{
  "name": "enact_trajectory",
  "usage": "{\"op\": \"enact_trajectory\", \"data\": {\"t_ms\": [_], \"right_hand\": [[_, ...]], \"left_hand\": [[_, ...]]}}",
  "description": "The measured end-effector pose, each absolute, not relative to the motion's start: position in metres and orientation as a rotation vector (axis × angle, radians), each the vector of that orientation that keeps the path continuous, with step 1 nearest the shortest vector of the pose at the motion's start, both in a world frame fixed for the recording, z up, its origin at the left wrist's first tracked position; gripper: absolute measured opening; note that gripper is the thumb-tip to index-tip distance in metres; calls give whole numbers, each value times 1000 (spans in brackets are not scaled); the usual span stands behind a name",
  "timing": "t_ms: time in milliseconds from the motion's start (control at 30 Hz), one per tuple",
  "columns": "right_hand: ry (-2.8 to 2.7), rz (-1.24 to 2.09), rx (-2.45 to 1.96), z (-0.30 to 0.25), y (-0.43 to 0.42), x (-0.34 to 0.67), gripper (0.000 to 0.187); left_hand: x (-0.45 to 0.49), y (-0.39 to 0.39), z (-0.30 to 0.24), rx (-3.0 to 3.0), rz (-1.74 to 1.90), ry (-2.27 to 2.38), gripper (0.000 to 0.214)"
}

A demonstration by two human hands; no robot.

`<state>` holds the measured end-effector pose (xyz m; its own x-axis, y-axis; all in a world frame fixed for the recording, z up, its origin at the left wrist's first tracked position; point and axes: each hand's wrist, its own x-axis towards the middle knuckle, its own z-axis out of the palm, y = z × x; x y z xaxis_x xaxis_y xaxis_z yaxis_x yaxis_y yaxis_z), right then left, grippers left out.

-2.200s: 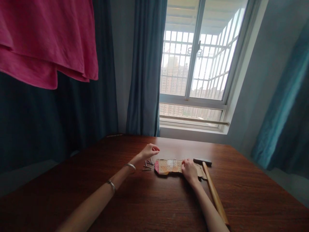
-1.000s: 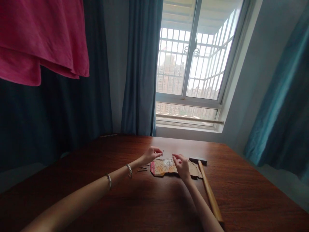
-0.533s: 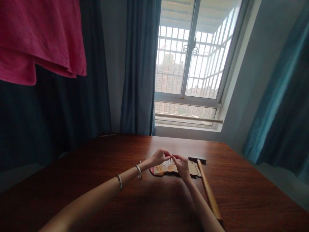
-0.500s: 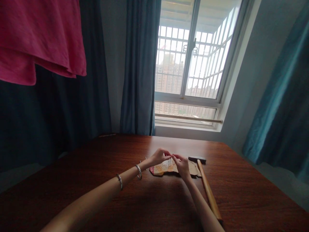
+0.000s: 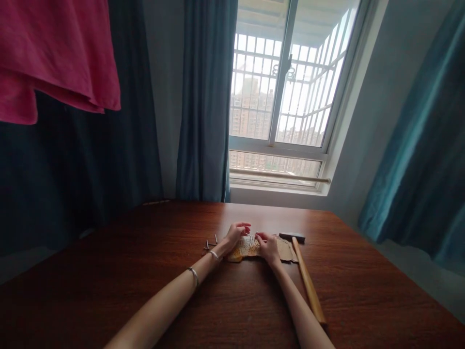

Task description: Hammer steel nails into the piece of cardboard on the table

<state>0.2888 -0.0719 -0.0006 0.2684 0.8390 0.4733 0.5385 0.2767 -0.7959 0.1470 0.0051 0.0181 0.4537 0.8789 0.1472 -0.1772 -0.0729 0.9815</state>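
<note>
My left hand point(image 5: 238, 233) is open above the left part of a patterned piece of cardboard point(image 5: 245, 247), its fingers apart and holding nothing. Over the same cardboard, my right hand point(image 5: 268, 248) pinches a thin nail between thumb and fingertips; most of it is hidden. Thin metal nails point(image 5: 251, 239) stand upright at the cardboard between my hands. More loose nails point(image 5: 207, 244) are on the table, left of my left wrist. To the right of my right hand lies a hammer point(image 5: 308, 281) with a wooden handle and dark head.
The brown wooden table point(image 5: 174, 232) reaches toward a barred window point(image 5: 279, 97). Blue curtains point(image 5: 203, 97) hang at the back and on the right point(image 5: 403, 145). A pink cloth point(image 5: 65, 53) hangs at upper left. Two silver bracelets point(image 5: 194, 276) circle my left forearm.
My hands were together at the fingertips and have moved apart. My left hand has opened and drawn left; my right hand stays pinched over the cardboard. The view has shifted slightly.
</note>
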Motion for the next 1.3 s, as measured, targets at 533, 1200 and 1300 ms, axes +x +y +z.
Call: {"op": "enact_trajectory", "data": {"t_ms": [533, 1200, 1300], "right_hand": [[-1484, 308, -1383, 1, -78, 286, 27], [-1546, 275, -1405, -9, -74, 287, 25], [-1550, 262, -1412, -10, -75, 289, 23]], "left_hand": [[143, -1, 12, 1677, 860, 659, 51], [151, 6, -4, 1977, 921, 672, 27], [150, 5, -4, 2003, 928, 667, 27]]}}
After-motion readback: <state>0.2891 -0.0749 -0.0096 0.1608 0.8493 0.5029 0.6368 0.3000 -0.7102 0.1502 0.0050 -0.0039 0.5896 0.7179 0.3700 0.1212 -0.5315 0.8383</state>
